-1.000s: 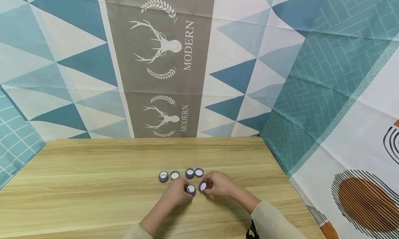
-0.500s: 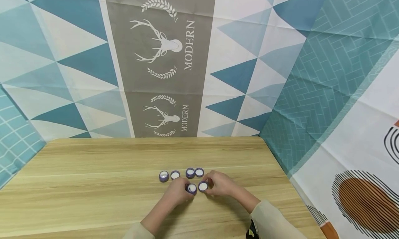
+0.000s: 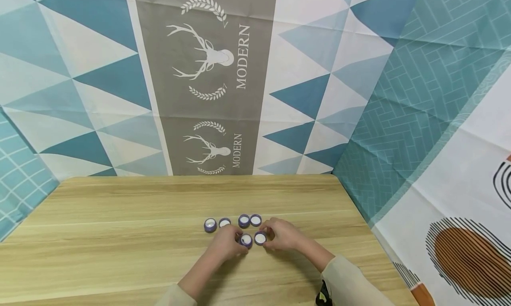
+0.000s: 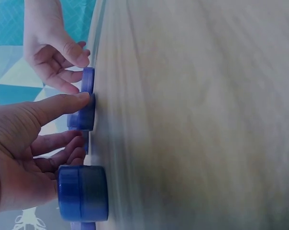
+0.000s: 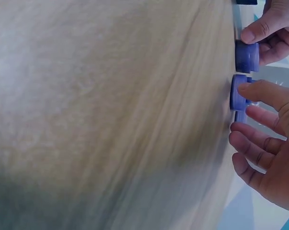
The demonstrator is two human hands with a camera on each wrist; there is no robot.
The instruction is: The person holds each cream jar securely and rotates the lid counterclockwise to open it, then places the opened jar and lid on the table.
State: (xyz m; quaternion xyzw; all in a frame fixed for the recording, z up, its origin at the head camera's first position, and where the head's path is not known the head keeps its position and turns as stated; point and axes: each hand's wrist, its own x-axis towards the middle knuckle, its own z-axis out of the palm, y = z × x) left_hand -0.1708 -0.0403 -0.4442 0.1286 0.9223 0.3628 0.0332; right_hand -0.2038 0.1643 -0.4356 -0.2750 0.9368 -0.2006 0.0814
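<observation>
My left hand (image 3: 226,244) holds a small round purple jar (image 3: 246,241) on the table, thumb on the near side and fingers behind. The jar is open at the top, with a pale inside and a small dark spot. Just right of it lies a shallow purple lid (image 3: 260,238), white inside facing up. My right hand (image 3: 284,236) has its thumb and index finger around the lid's edge. In the right wrist view the thumb rests on the lid (image 5: 238,93), while the other fingers are spread and loosely bent. A narrow gap separates jar and lid.
Behind my hands stand two more purple jars (image 3: 210,225), one at the left and another jar (image 3: 244,221) in the middle. Beside each lies a white-lined lid (image 3: 256,220). The wooden table (image 3: 119,253) ends at a patterned cloth wall (image 3: 207,146).
The lid at my right hand was tilted a second ago and now lies flat. The jar in my left hand has shifted slightly right. Both hands stay nearly in place.
</observation>
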